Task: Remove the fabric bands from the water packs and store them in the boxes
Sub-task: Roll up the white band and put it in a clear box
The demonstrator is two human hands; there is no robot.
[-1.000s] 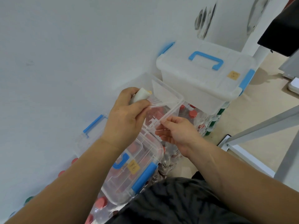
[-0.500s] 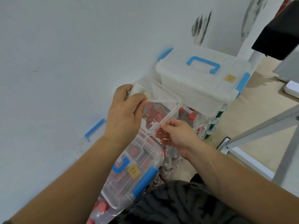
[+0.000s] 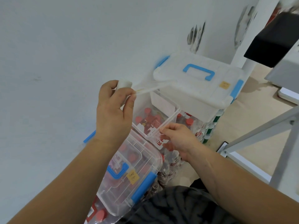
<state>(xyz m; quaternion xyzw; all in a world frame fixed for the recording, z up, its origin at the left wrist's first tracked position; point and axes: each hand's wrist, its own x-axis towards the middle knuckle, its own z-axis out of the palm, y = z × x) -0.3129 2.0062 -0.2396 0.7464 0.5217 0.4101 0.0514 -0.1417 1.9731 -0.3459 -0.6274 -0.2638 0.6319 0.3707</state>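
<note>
Although 1 white roll [image 3: 123, 84] (by its look a fabric band already taken off and rolled up) sits in the left hand [image 3: 113, 113], it is not yet in any box, so I judge the task to be part-way through a storing step. That hand curls its fingers round the roll and also pinches the far edge of a clear tray [image 3: 169, 119], which is held tilted in the air above the water packs [image 3: 189, 122]. The right hand [image 3: 178, 139] pinches the tray's near corner between thumb and fingers. Neither hand is free.

Left to do, as I read it: get the roll into a box, then deal with any bands on the packs, though I cannot tell whether any are there.

Counted: 2 hands, 1 roll, 1 tray and 2 lidded boxes with blue handles. These are the clear box [image 3: 137, 175] nearest the person and the white box [image 3: 194, 81] further off, both closed and resting on packs. A blue clip [image 3: 89, 136] behind the left forearm may belong to a 3rd box. Bottle caps are mostly red, with green caps [image 3: 210, 128] under the white box. The packs overlap too much to count.
</note>
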